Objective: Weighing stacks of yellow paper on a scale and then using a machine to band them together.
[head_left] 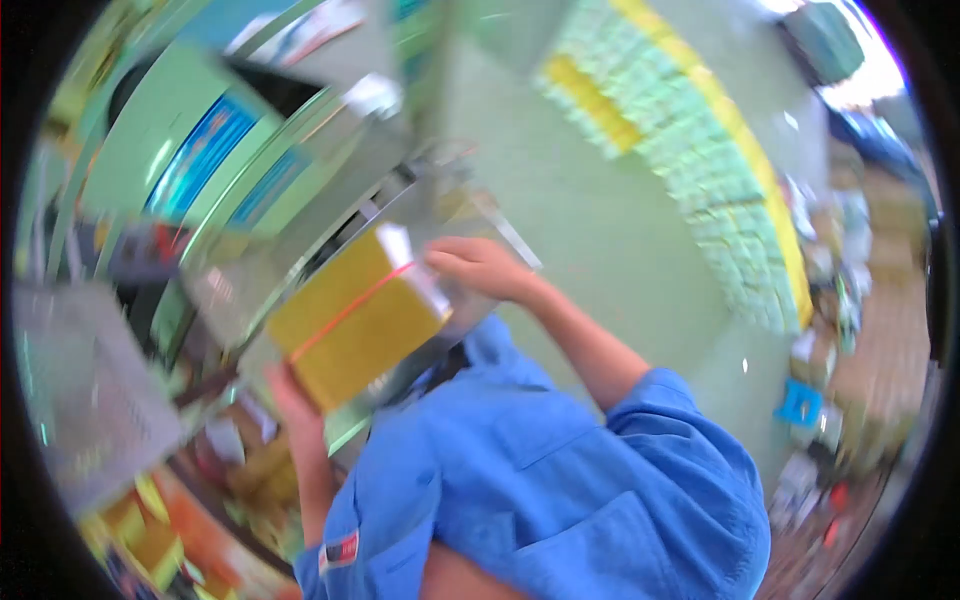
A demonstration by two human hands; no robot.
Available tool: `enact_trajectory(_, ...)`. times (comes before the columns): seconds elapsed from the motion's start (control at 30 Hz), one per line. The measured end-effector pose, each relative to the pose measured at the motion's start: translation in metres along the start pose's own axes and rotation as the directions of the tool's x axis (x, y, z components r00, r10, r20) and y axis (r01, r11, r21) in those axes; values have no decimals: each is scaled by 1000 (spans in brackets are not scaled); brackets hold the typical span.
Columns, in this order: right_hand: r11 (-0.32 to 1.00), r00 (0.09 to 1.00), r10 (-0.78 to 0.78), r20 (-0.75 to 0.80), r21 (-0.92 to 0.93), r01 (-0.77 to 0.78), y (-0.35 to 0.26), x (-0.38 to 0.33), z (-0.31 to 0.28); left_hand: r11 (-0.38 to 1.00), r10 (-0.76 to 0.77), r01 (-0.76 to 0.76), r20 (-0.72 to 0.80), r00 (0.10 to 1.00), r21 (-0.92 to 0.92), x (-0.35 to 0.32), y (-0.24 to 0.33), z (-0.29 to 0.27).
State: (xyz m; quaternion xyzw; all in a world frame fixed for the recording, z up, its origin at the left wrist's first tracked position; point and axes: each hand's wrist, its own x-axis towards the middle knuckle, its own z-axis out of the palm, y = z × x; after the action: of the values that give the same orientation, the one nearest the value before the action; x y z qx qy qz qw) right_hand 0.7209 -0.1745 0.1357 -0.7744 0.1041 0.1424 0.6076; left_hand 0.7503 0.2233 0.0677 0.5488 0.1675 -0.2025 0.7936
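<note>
And here it is, the yellow paper-like block (365, 332), tilted out in front of the body, with an orange-red band (350, 313) running across its top face and a white end (430, 293) facing the right. The left hand (290, 393) looks clamped on the lower left edge, though its fingers are mostly hidden; the right hand (475, 265) sits apart from it, fingertips right by the band at the white end (touching or just short, the blur won't let me tell). My read: this is a steadying-and-handling step, and the next move calls for a firm left hold and careful right fingers around that band. Just beyond the block stands a pale-green machine panel (125, 140) with a blue label (205, 155). Further right, over the pale floor (600, 250), rows of pale-green bundles (690, 170) stretch away, edged in yellow.
</note>
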Motion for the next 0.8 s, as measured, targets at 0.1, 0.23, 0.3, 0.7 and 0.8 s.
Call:
enact_trajectory(0.1, 997, 914, -55, -402, 29, 73, 14, 47, 15, 998, -53, 53, -19, 998, 21, 19, 3, -14)
enact_trajectory(0.23, 991, 886, 1, -464, 120, 62, 26, 49, 85, 958, -42, 41, -2, 999, 283, 27, -19, 10)
enact_trajectory(0.3, 984, 894, -24, -448, 146, 99, 45, 28, 87, 954, -56, 43, 35, 998, 296, 14, -31, 29)
enact_trajectory(0.7, 478, 817, 299, -493, 818, 319, 199, -224, -121, 911, -323, 254, 182, 929, 325, -94, -133, 357)
enact_trajectory(0.8, 539, 686, 372, -626, 747, 389, 234, -285, -183, 858, -345, 164, 311, 886, 486, -93, -190, 433)
